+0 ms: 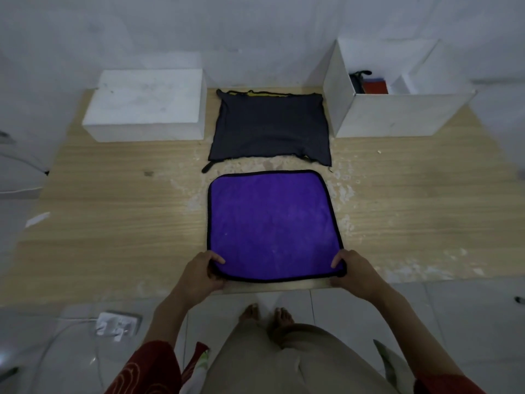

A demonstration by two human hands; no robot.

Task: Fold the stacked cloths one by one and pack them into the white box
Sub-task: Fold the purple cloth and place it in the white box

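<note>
A purple cloth point(270, 223) with a black hem lies flat and unfolded on the wooden table point(113, 217), close to the near edge. My left hand point(203, 273) pinches its near left corner, and my right hand point(356, 270) pinches its near right corner. Behind it a stack of cloths point(270, 125) rests flat, dark grey on top with a yellow edge showing at the back. At the back right stands the open white box point(392, 115), with folded dark, red and blue cloths inside.
A closed white block point(147, 103) sits at the back left of the table. White crumbs are scattered around the purple cloth. On the tiled floor at the lower left lie a power strip point(118, 325) and cables. My feet stand below the table's near edge.
</note>
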